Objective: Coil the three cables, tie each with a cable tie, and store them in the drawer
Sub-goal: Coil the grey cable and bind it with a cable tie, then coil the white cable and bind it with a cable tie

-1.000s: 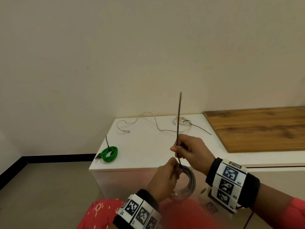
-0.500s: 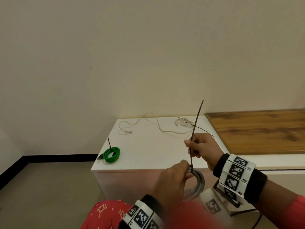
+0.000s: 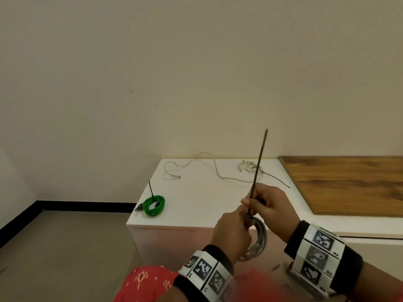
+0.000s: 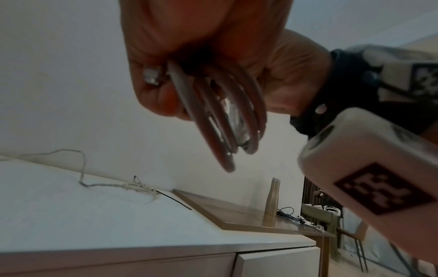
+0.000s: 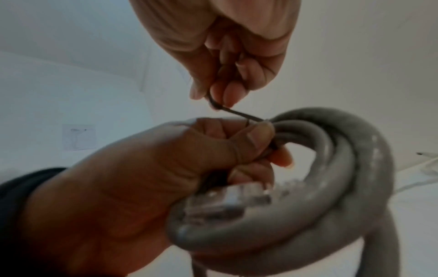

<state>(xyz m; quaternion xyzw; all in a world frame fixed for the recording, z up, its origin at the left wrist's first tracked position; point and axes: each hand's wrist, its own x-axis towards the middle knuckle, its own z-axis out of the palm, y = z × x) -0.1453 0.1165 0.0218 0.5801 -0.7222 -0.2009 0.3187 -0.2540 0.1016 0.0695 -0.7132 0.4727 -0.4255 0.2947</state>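
Note:
My left hand [image 3: 234,233] grips a coiled grey cable [image 3: 260,240] in front of the white cabinet [image 3: 196,192]; its loops show in the left wrist view [image 4: 220,120] and the right wrist view [image 5: 331,168]. A black cable tie [image 3: 258,164] wraps the coil's top and its long tail points up. My right hand [image 3: 266,201] pinches that tail just above the coil [image 5: 214,105]. A green coiled cable [image 3: 153,205] with a tie on it lies at the cabinet's front left. A loose beige cable [image 3: 209,168] sprawls at the back, with another black tie [image 3: 275,178] beside it.
A wooden board [image 3: 349,184] lies on the surface to the right. In the left wrist view a metal bottle [image 4: 272,198] stands on it, and a drawer front [image 4: 277,262] sits under the top. The floor [image 3: 65,253] lies to the left.
My right hand has slid back down the tie's tail toward the coil, and the tail has swung from leaning right to nearly upright. The left hand keeps its grip on the coil.

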